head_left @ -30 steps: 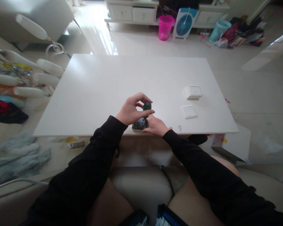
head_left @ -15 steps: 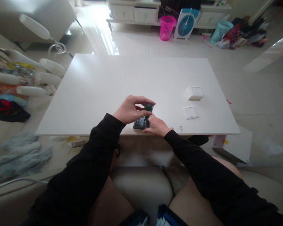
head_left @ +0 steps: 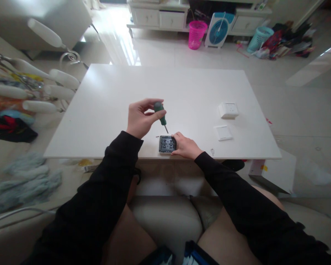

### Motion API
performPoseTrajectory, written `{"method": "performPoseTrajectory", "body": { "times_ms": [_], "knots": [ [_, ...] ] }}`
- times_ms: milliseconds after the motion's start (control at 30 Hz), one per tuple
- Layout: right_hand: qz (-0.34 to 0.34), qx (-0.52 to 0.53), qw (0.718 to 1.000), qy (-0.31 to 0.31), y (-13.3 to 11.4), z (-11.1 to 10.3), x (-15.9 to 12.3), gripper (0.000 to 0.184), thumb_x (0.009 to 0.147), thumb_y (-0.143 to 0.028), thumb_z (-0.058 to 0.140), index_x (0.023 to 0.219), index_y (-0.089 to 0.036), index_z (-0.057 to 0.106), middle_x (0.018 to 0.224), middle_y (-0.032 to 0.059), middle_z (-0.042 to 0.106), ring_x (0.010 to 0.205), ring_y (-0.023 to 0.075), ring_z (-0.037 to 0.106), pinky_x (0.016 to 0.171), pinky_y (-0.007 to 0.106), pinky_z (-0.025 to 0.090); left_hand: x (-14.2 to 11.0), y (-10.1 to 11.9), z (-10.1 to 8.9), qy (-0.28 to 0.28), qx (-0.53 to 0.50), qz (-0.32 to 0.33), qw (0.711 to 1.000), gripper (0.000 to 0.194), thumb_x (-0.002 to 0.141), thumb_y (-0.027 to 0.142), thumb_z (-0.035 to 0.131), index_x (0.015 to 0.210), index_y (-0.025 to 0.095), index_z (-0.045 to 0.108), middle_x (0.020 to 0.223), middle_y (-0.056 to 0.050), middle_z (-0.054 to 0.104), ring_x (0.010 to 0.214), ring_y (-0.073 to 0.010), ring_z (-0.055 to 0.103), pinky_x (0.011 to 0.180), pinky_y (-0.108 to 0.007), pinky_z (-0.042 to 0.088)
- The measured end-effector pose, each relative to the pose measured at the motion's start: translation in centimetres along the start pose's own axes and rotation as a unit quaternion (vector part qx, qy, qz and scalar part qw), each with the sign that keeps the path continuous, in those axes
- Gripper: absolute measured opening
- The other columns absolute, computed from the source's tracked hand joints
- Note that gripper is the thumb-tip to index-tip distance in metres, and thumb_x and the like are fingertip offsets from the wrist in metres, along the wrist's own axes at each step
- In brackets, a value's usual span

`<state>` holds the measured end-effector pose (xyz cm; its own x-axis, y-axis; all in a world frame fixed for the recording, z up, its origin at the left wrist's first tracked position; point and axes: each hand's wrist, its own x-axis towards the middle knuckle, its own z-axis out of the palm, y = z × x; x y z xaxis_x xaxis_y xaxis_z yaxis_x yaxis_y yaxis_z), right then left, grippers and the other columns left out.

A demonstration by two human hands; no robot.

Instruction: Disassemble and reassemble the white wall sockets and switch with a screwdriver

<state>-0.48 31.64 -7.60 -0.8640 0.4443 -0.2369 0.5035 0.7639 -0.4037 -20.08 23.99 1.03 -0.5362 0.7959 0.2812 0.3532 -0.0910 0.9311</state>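
My left hand (head_left: pixel 143 117) is closed round the green handle of a screwdriver (head_left: pixel 161 114). Its metal shaft points down and to the right, and the tip is apart from the dark socket module (head_left: pixel 167 144) below. That module lies at the table's near edge with its black inner side up. My right hand (head_left: pixel 186 145) grips the module's right side, thumb at the near corner and fingers at the far one. A small screw (head_left: pixel 157 136) lies on the table just beyond the module's left corner.
On the right of the white table (head_left: pixel 121 95) stand a white socket box (head_left: pixel 228 110) and a flat white cover plate (head_left: pixel 224 133). A small clear item (head_left: pixel 212 151) lies near the front edge. Lamp arms (head_left: pixel 63 78) reach over the left side.
My left hand has lifted the screwdriver off the module and moved it up and to the left, tilting it. The right hand stays on the module.
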Motion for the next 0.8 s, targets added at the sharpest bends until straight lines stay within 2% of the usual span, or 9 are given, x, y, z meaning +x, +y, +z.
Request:
{"method": "performPoseTrajectory", "body": {
  "times_ms": [100, 267, 600, 800],
  "knots": [
    [0.008, -0.011, 1.0, -0.005, 0.7, -0.6, -0.1, 0.074, 0.073, -0.041, 0.089, 0.134, -0.022, 0.052, 0.135, 0.0102, 0.058, 0.111, 0.0286, 0.068, 0.085, 0.036, 0.056, 0.4, -0.3, -0.8, 0.039, 0.051, 0.0, 0.998, 0.029, 0.07, 0.027, 0.084, 0.097, 0.02, 0.077, 0.091, -0.005, 0.077, 0.082, -0.0178, 0.071, 0.067, -0.03, 0.06],
    [0.023, -0.02, 1.0, -0.006, 1.4, -1.3, -0.2, 0.072, 0.075, -0.038, 0.087, 0.136, -0.022, 0.052, 0.136, 0.0109, 0.059, 0.111, 0.0297, 0.069, 0.083, 0.036, 0.056, 0.5, -1.2, -1.7, 0.034, 0.113, -0.037, 0.992, 0.025, 0.064, 0.025, 0.087, 0.087, 0.019, 0.079, 0.08, -0.005, 0.076, 0.07, -0.0184, 0.068, 0.067, -0.035, 0.06],
    [0.023, -0.013, 1.0, -0.006, 1.6, -1.2, -0.2, 0.073, 0.074, -0.039, 0.087, 0.136, -0.023, 0.052, 0.137, 0.0105, 0.059, 0.113, 0.0291, 0.068, 0.082, 0.034, 0.055, 0.5, -2.0, -1.3, 0.013, 0.115, -0.049, 0.992, 0.025, 0.062, 0.029, 0.088, 0.084, 0.019, 0.08, 0.077, -0.005, 0.078, 0.069, -0.0194, 0.07, 0.068, -0.036, 0.061],
    [0.025, -0.016, 1.0, -0.009, 1.5, -1.3, -0.2, 0.073, 0.075, -0.039, 0.087, 0.137, -0.023, 0.052, 0.138, 0.011, 0.059, 0.112, 0.0295, 0.069, 0.081, 0.034, 0.055, 0.5, -2.1, -1.2, 0.009, 0.105, -0.059, 0.993, 0.025, 0.062, 0.024, 0.088, 0.084, 0.018, 0.08, 0.077, -0.005, 0.077, 0.07, -0.0199, 0.07, 0.068, -0.037, 0.06]
  ]
}}
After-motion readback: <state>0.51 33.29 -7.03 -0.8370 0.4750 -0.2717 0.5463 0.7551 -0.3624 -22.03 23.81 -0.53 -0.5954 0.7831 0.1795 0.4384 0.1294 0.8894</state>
